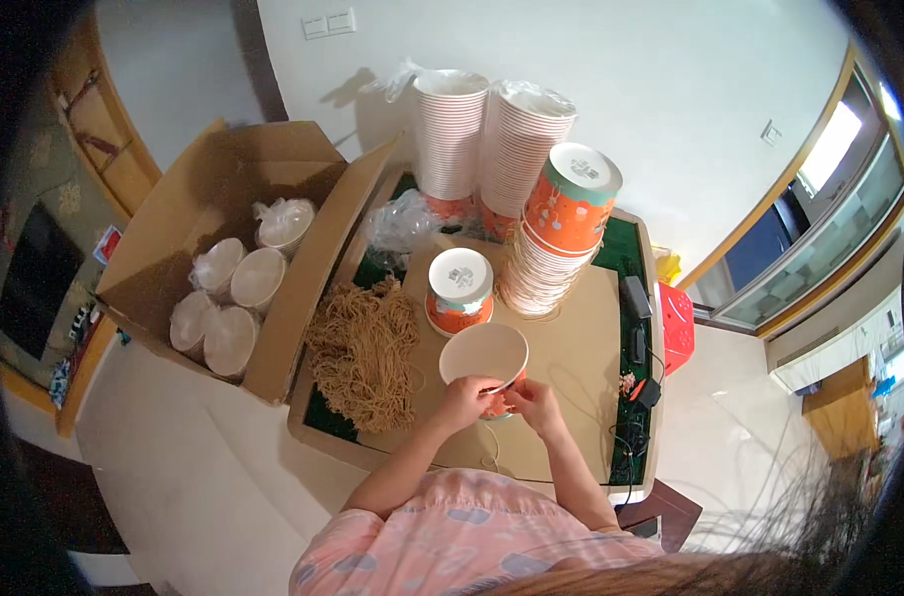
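Observation:
An orange paper bucket (484, 356) with a white inside stands tilted at the table's near side, its open mouth facing up toward me. My left hand (469, 399) is closed on its near rim. Against the bucket's near side, my right hand (534, 407) is closed in a pinch; what lies between its fingertips is too small to make out. Below the bucket hangs a thin tan cord (492, 459). Just beyond stands an upside-down bucket (460, 283) with a white base. To the left lies a heap of tan cords (365, 353).
Behind rises a stack of upside-down buckets (571, 214) with cords around its lower rims. Two tall bagged stacks (450, 134) stand by the wall. A cardboard box (323, 288) at left holds several bagged stacks. Black cables (631, 437) and adapters line the right edge; a red stool (677, 328) is beyond.

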A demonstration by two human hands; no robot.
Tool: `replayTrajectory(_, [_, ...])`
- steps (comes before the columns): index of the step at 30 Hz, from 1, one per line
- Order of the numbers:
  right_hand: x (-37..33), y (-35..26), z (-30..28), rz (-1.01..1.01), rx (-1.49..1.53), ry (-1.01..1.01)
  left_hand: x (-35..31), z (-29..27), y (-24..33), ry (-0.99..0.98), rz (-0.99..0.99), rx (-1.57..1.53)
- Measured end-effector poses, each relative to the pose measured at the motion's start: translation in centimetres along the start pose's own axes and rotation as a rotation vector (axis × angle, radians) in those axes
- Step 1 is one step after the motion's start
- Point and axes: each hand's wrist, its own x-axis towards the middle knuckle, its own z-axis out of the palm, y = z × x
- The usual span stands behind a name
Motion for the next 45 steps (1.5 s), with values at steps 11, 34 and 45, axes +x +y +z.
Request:
replayTrajectory(11, [-0.2, 1.7, -1.1, 0.107, 0.026, -0.036, 1.5, 2.2, -2.4, -0.210, 0.033, 0.010])
replayTrajectory(34, [-1.5, 1.6, -0.4, -0.148, -0.166, 0.201, 2.0, 5.3, -3.5, 0.043, -0.085, -0.056])
replayTrajectory(45, [-1.2, 1.2, 0.2, -0.190, -0.450, 0.235, 2.4, 7.1, -5.8, 0.096, -0.091, -0.138])
